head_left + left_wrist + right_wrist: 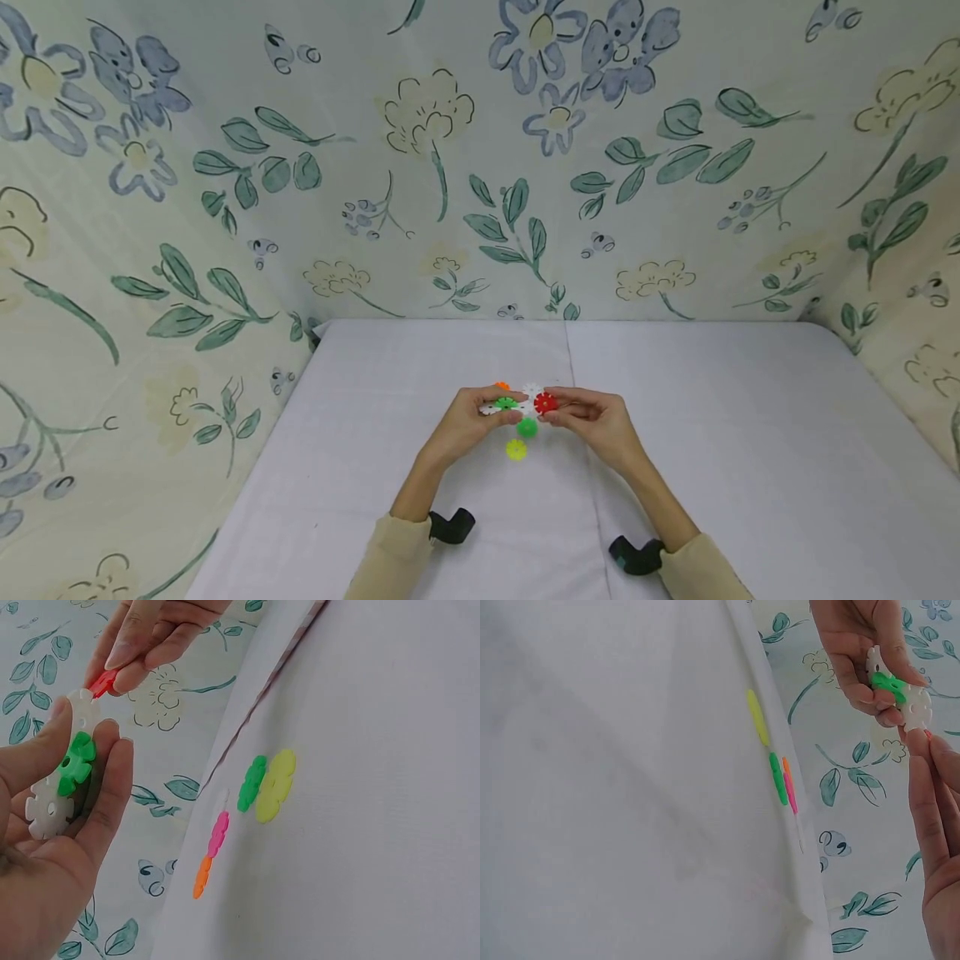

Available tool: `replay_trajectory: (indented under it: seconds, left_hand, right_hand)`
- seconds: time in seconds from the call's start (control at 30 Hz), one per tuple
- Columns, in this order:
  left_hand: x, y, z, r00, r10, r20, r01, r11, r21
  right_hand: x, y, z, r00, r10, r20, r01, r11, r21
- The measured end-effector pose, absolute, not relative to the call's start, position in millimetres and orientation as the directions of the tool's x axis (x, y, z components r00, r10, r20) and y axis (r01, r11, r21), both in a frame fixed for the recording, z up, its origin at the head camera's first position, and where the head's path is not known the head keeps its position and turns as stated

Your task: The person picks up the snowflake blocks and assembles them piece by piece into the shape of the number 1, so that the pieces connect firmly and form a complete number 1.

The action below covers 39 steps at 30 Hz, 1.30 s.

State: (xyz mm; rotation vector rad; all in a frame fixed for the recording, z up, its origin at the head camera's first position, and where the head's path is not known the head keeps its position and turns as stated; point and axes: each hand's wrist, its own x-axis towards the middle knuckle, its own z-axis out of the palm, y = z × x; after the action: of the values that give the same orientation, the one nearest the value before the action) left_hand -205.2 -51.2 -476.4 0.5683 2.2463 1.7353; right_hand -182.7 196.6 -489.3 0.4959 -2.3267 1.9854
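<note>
My left hand (pixel 463 423) grips a short row of toothed plastic discs: a green disc (pixel 77 765) stands between a white disc (pixel 49 811) and a second white disc (pixel 85 711). Between thumb and fingers, my right hand (pixel 602 417) pinches a red disc (pixel 545 403). In the left wrist view the red disc meets the edge of the second white disc; how deep it sits cannot be told. Only a sliver of red shows in the right wrist view, as fingers hide the rest. Both hands are raised above the table.
Loose discs lie on the white-covered table (pixel 337 467): green (pixel 527 428), yellow (pixel 516 450), orange (pixel 202 877), pink (pixel 218 834) and white (pixel 532 388). Flowered cloth (pixel 450 250) stands behind the table. Black camera mounts (pixel 452 527) sit at both wrists.
</note>
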Motion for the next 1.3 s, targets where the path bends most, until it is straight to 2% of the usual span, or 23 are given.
replay_trajectory:
  seconds: [0.4, 0.63, 0.83, 1.03, 1.3]
  left_hand:
    - [-203.9, -50.6, -476.3, -0.883, 0.468, 0.022, 0.101, 0.144, 0.984]
    - [-204.0, -49.8, -476.2, -0.887, 0.461, 0.036, 0.100, 0.114, 0.988]
    - [-203.1, -46.4, -477.9, -0.898, 0.437, 0.046, 0.085, 0.072, 0.994]
    - [-202.9, -43.6, -476.0, -0.916, 0.392, 0.091, 0.129, 0.072, 0.989]
    - [-202.8, -48.7, -471.9, -0.924, 0.374, 0.077, 0.110, 0.068, 0.992]
  right_hand:
    - [-177.1, 191.6, -483.3, -0.951, -0.178, 0.252, -0.279, 0.147, -0.949]
    - [-174.7, 185.9, -484.8, -0.945, -0.142, 0.294, -0.309, 0.100, -0.946]
    - [-173.0, 179.6, -485.7, -0.933, -0.125, 0.337, -0.347, 0.070, -0.935]
    - [-173.7, 177.5, -485.3, -0.923, -0.092, 0.375, -0.381, 0.060, -0.923]
    - [-172.3, 177.8, -485.2, -0.913, -0.121, 0.390, -0.400, 0.074, -0.913]
